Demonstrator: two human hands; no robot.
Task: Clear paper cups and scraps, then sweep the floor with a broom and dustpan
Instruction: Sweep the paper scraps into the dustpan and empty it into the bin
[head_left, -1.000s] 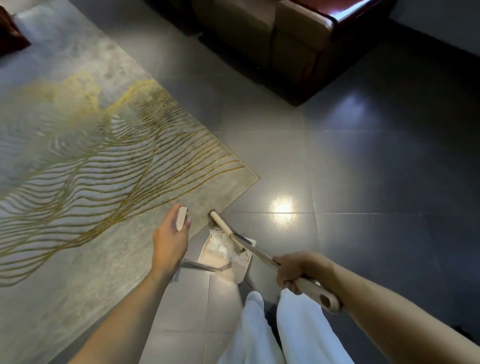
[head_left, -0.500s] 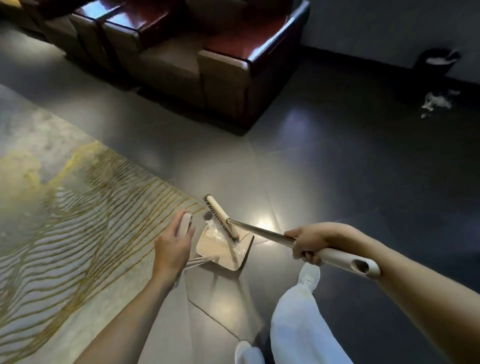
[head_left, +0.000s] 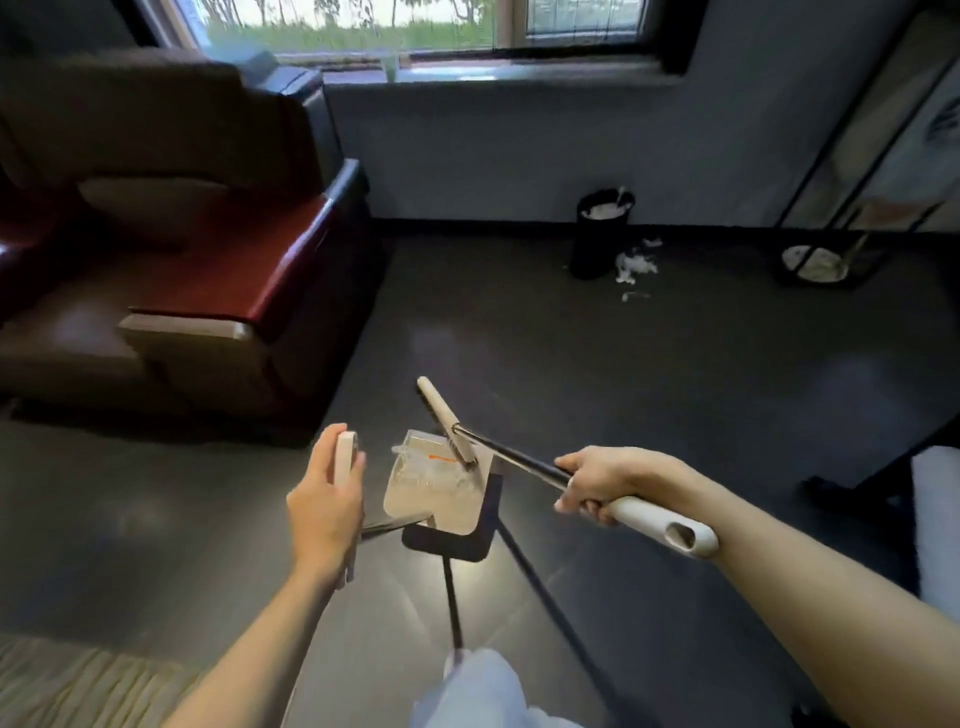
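Observation:
My left hand (head_left: 326, 506) grips the cream handle of a long-handled dustpan (head_left: 434, 496), which hangs above the dark floor and holds white scraps. My right hand (head_left: 597, 486) grips the broom (head_left: 511, 457) by its cream grip. The broom's head lies over the pan's far edge. By the far wall stands a black bin (head_left: 600, 234) with white paper in it. More white scraps (head_left: 635, 265) lie on the floor just right of the bin.
A dark red and brown armchair (head_left: 197, 270) fills the left side. A black-framed stand (head_left: 852, 218) with a pale bowl at its foot is at the far right. A rug corner (head_left: 78, 686) shows at bottom left. My white trouser leg is below the pan.
The view has lifted from the rug and floor toward the window wall and bin. Both hands keep their grips; dustpan and broom are carried off the floor, away from the rug.

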